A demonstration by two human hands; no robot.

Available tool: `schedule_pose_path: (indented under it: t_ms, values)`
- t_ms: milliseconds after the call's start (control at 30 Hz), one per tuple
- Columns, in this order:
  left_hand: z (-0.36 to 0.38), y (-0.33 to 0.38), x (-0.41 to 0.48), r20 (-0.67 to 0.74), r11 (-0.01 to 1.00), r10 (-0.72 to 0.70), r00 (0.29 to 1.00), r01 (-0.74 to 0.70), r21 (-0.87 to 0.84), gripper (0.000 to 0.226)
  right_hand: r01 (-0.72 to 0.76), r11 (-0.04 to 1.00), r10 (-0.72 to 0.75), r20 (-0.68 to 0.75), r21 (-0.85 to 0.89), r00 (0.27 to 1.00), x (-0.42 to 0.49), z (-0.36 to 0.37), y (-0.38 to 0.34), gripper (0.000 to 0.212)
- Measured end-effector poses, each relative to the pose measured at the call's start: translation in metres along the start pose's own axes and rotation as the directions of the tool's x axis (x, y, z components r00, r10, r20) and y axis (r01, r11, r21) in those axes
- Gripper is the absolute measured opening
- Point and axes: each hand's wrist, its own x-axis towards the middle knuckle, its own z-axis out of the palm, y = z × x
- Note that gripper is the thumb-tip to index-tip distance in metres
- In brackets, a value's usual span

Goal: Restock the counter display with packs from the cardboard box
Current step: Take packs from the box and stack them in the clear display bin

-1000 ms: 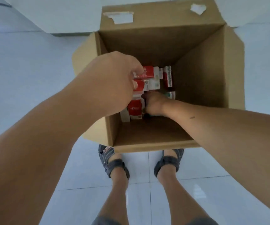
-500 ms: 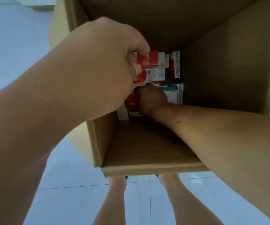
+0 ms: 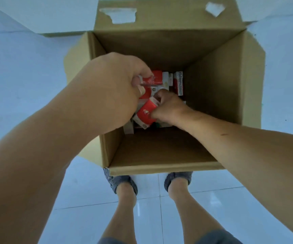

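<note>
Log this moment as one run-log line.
left hand: holds upper red pack | right hand: grips tilted red pack | stage: picking from cardboard box

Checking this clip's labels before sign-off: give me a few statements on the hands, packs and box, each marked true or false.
1. The left hand grips a red-and-white pack. True.
2. The right hand is empty. False: it pinches a red pack, held tilted.
3. The cardboard box stands on a counter. False: it stands on the tiled floor, by the person's feet.
4. The box is filled to its rim. False: the other packs lie only at its bottom.
5. The box's top flaps are open. True.
</note>
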Motion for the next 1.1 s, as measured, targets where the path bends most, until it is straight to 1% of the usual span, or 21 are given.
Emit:
schedule_pose_path:
  t_ms: [33, 67, 133, 167, 267, 367, 500, 633, 733, 833, 900, 933, 967, 1000, 1033, 1100]
  values:
    - [-0.005, 0.008, -0.007, 0.009, 1.000, 0.006, 1.000, -0.006, 0.022, 0.023, -0.001, 1.000, 0.001, -0.017, 0.029, 1.000, -0.016, -0.011, -0.006, 0.057]
    - [-0.011, 0.013, -0.013, -0.019, 1.000, 0.016, 1.000, -0.016, 0.018, 0.023, 0.005, 0.998, -0.003, -0.031, 0.070, 1.000, -0.033, -0.022, -0.014, 0.056]
    - [-0.027, 0.034, -0.035, -0.053, 0.999, 0.015, 0.998, -0.017, -0.031, 0.029, 0.044, 0.980, -0.036, -0.045, 0.195, 0.998, -0.068, -0.045, -0.028, 0.045]
    - [-0.036, 0.044, -0.049, -0.080, 0.999, 0.022, 0.997, -0.024, -0.027, 0.032, 0.066, 0.961, -0.058, -0.040, 0.269, 0.998, -0.088, -0.057, -0.036, 0.040]
    - [-0.064, 0.080, -0.090, -0.110, 0.998, 0.060, 0.992, -0.061, -0.007, 0.034, 0.109, 0.865, -0.113, -0.021, 0.489, 0.993, -0.151, -0.090, -0.068, 0.033]
    - [-0.101, 0.121, -0.130, -0.153, 0.996, 0.094, 0.984, -0.093, 0.017, 0.034, 0.163, 0.774, -0.206, 0.000, 0.612, 0.979, -0.223, -0.121, -0.110, 0.032]
    - [-0.157, 0.180, -0.194, -0.213, 0.979, 0.206, 0.955, -0.200, 0.050, 0.034, 0.231, 0.649, -0.329, -0.006, 0.725, 0.944, -0.329, -0.154, -0.168, 0.033]
    - [-0.219, 0.243, -0.272, -0.261, 0.944, 0.329, 0.908, -0.312, 0.103, 0.034, 0.329, 0.495, -0.413, -0.115, 0.804, 0.903, -0.436, -0.174, -0.227, 0.041]
    - [-0.263, 0.275, -0.328, -0.311, 0.919, 0.389, 0.867, -0.387, 0.069, 0.031, 0.401, 0.427, -0.441, -0.201, 0.810, 0.875, -0.508, -0.184, -0.263, 0.042]
    - [-0.304, 0.291, -0.374, -0.365, 0.894, 0.428, 0.827, -0.448, 0.035, 0.027, 0.457, 0.383, -0.436, -0.278, 0.803, 0.856, -0.565, -0.198, -0.292, 0.038]
    - [-0.326, 0.299, -0.398, -0.403, 0.885, 0.439, 0.803, -0.464, 0.039, 0.027, 0.476, 0.314, -0.401, -0.339, 0.822, 0.851, -0.597, -0.206, -0.309, 0.045]
    - [-0.336, 0.305, -0.408, -0.411, 0.882, 0.446, 0.795, -0.468, 0.052, 0.027, 0.468, 0.264, -0.368, -0.361, 0.843, 0.857, -0.610, -0.210, -0.317, 0.043]
    - [-0.344, 0.311, -0.417, -0.415, 0.879, 0.453, 0.789, -0.473, 0.060, 0.027, 0.445, 0.226, -0.327, -0.363, 0.867, 0.873, -0.621, -0.212, -0.324, 0.036]
    - [-0.350, 0.317, -0.425, -0.417, 0.876, 0.458, 0.785, -0.479, 0.060, 0.026, 0.411, 0.228, -0.292, -0.341, 0.883, 0.894, -0.628, -0.214, -0.330, 0.028]
    - [-0.355, 0.323, -0.431, -0.415, 0.877, 0.457, 0.787, -0.477, 0.062, 0.026, 0.378, 0.267, -0.259, -0.311, 0.887, 0.914, -0.634, -0.215, -0.336, 0.025]
    - [-0.362, 0.336, -0.441, -0.418, 0.883, 0.450, 0.789, -0.463, 0.075, 0.026, 0.345, 0.366, -0.212, -0.284, 0.864, 0.935, -0.640, -0.217, -0.344, 0.030]
